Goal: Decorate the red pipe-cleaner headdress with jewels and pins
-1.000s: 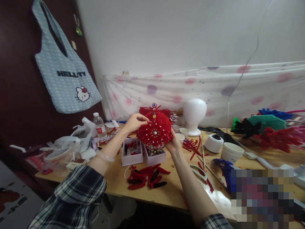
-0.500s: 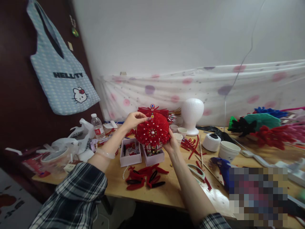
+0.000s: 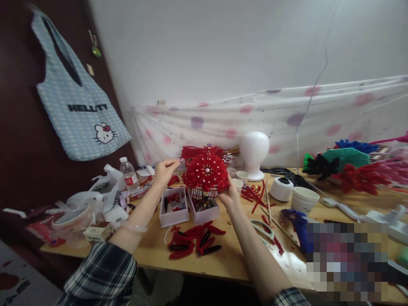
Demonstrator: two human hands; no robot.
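A red beaded headpiece [image 3: 206, 171], with a pearl flower on its front, a small blue-and-white ornament on top and a bead fringe below, is held above two white boxes. My right hand [image 3: 230, 192] grips its right side. My left hand [image 3: 167, 170] is to the left, apart from the headpiece, with thumb and forefinger pinched together; whatever they may hold is too small to name. The left box [image 3: 174, 217] and the right box [image 3: 205, 216] contain beads and small trinkets. Red and black petal-like pieces [image 3: 194, 242] lie in front.
A white foam head [image 3: 254, 155] stands behind at right, near paper cups [image 3: 304, 199], a thread cone [image 3: 281, 189] and scissors [image 3: 263, 229]. A water bottle [image 3: 129, 175] and plastic bags [image 3: 106, 185] crowd the left. Colourful flowers [image 3: 363, 176] lie far right.
My left hand has moved left, away from the top of the headpiece. The headpiece has turned, so its flower and fringe show more fully. The camera view has shifted slightly.
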